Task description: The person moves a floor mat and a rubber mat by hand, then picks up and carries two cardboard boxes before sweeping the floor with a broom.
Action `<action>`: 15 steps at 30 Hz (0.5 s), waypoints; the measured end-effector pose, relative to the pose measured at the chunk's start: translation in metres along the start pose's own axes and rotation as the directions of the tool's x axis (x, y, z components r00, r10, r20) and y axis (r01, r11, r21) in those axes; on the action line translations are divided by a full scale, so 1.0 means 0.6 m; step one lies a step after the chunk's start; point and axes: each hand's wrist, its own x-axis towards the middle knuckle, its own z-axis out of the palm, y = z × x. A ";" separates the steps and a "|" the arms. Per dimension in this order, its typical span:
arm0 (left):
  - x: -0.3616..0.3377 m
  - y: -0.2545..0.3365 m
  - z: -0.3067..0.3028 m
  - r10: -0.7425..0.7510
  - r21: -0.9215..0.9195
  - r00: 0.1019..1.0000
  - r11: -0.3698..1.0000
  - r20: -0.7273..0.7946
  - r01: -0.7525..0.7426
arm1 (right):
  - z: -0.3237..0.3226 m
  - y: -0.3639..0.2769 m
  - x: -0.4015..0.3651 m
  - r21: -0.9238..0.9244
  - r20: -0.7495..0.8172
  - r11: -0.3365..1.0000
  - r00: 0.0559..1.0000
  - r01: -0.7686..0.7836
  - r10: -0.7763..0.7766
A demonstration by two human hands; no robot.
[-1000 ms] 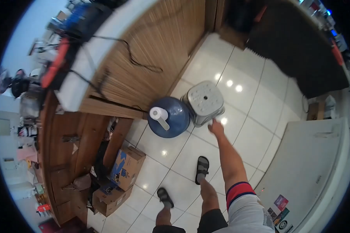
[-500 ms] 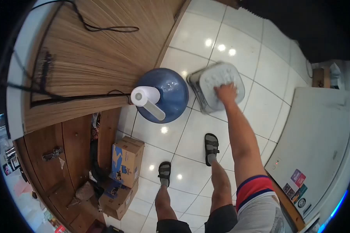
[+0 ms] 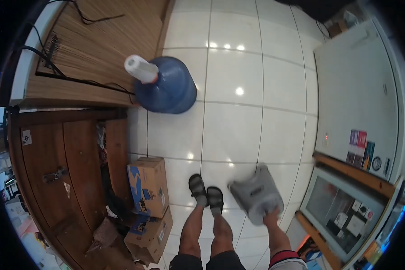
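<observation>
The right hand [image 3: 271, 218] is on the top end of a tilted grey stool [image 3: 261, 191], right of the sandals [image 3: 214, 198] on the tiled floor [image 3: 233, 130]; blur hides how its fingers sit.

Stool [image 3: 258, 190] matt plastic; jug [image 3: 172, 85] glossy plastic; tiles [image 3: 234, 121] glossy.

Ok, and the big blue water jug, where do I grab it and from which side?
I'd grip the blue jug by its neck, just below the white pump, coming from the right. The body looks broad and rounded, while the neck is narrow. The wooden panel crowds its left side, and open floor tiles lie to the right.
</observation>
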 end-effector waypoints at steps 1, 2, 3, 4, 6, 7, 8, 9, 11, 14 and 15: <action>-0.001 -0.008 -0.002 -0.020 0.015 1.000 1.000 -0.001 0.020 | 0.005 0.067 -0.073 -0.080 0.139 0.973 0.964 -0.215 0.224; 0.002 -0.015 0.000 -0.024 0.024 1.000 0.999 -0.008 0.024 | 0.009 0.120 -0.138 -0.278 0.232 0.928 0.921 -0.246 0.314; -0.002 -0.024 -0.002 -0.025 0.022 1.000 0.999 -0.010 0.025 | 0.010 0.168 -0.205 -0.469 0.321 0.855 0.860 -0.220 0.397; -0.002 -0.030 -0.001 -0.023 0.023 1.000 0.999 -0.011 0.024 | 0.109 0.345 -0.233 -0.763 0.468 0.591 0.854 0.261 0.228; -0.003 -0.046 0.004 -0.013 0.036 1.000 0.999 -0.005 0.013 | 0.073 0.329 -0.310 -0.268 0.368 0.900 0.827 -0.344 0.425; -0.007 -0.057 0.005 -0.011 0.042 1.000 0.999 0.003 0.011 | 0.076 0.347 -0.333 -0.206 0.403 0.892 0.796 -0.402 0.452; -0.008 -0.062 0.010 0.005 0.043 1.000 0.999 0.013 -0.006 | 0.106 0.391 -0.347 -0.264 0.370 0.909 0.837 -0.322 0.404; -0.012 -0.069 0.015 0.020 0.041 1.000 0.999 0.019 -0.021 | 0.114 0.398 -0.361 -0.241 0.249 0.952 0.936 -0.189 0.248; -0.033 -0.091 0.016 0.060 0.026 0.998 0.998 0.024 -0.061 | 0.098 0.376 -0.375 -0.251 0.176 0.967 0.981 -0.038 0.084; -0.098 -0.105 0.037 0.170 0.003 0.985 0.985 -0.005 -0.170 | 0.021 0.286 -0.358 -0.255 0.311 0.965 0.950 0.066 0.017; -0.095 -0.141 0.028 0.269 -0.031 0.962 0.963 0.032 -0.268 | -0.012 0.247 -0.355 -0.273 0.324 0.952 0.945 0.135 -0.042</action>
